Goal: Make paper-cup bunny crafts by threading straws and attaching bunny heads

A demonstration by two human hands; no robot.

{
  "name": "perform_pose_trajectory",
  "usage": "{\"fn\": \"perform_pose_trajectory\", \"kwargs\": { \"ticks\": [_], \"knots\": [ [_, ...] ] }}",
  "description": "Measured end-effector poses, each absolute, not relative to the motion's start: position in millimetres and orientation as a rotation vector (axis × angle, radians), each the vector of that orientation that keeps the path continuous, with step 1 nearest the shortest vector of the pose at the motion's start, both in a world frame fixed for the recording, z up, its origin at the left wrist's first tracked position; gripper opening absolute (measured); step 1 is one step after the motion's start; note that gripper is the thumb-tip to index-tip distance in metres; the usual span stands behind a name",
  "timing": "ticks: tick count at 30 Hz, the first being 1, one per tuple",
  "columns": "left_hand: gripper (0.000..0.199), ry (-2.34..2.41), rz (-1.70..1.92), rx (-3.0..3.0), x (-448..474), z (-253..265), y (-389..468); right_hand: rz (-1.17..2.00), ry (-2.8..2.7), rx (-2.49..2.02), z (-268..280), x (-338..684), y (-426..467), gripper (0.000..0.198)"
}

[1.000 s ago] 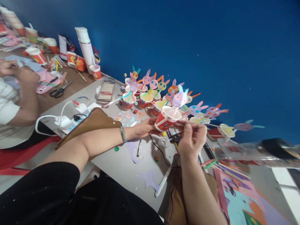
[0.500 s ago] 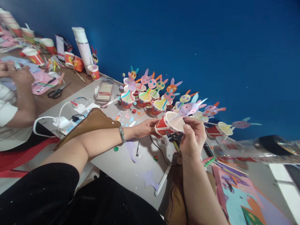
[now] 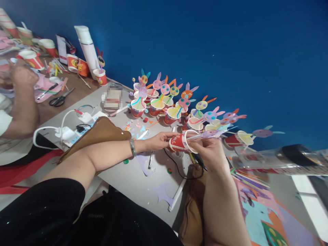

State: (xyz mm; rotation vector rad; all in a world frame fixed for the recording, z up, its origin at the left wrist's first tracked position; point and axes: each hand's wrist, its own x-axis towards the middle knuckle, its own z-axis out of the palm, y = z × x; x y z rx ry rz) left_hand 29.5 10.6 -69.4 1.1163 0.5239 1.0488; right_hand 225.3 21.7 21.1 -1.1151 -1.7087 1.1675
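Note:
A red-and-white paper cup (image 3: 177, 142) is tilted on its side between my two hands, its mouth turned to the right. My left hand (image 3: 159, 140) holds it by the base. At the rim, my right hand (image 3: 208, 150) grips the cup, its thumb at the opening and some fingers hidden behind. From the mouth sticks out a purple paper rabbit head (image 3: 211, 133) on a straw, partly covered by my right hand. Behind stand several similar cups with coloured paper rabbit heads, such as a pink-headed one (image 3: 156, 107).
A clear bottle (image 3: 271, 160) lies at the right, by coloured paper sheets (image 3: 258, 215). A white thermos (image 3: 87, 48), black scissors (image 3: 58, 100) and a power strip (image 3: 77, 136) are at the left. A co-worker's hands (image 3: 23, 75) work at the far left. A blue wall (image 3: 205, 41) bounds the back.
The held cup has tipped further onto its side, its mouth turning away to the right. The rabbit head has dropped lower, and my right hand has turned over the rim.

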Motion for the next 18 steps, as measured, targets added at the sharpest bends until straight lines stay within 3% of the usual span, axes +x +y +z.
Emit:
{"fn": "perform_pose_trajectory", "kwargs": {
  "ticks": [9,18],
  "knots": [
    [0.052,0.642,1.193,1.331,34,-79,7,0.932,-1.753,-1.196,15,226,27,0.016],
    [0.052,0.643,1.182,1.29,33,-84,9,1.066,-1.763,-1.187,13,226,27,0.02]
  ]
}}
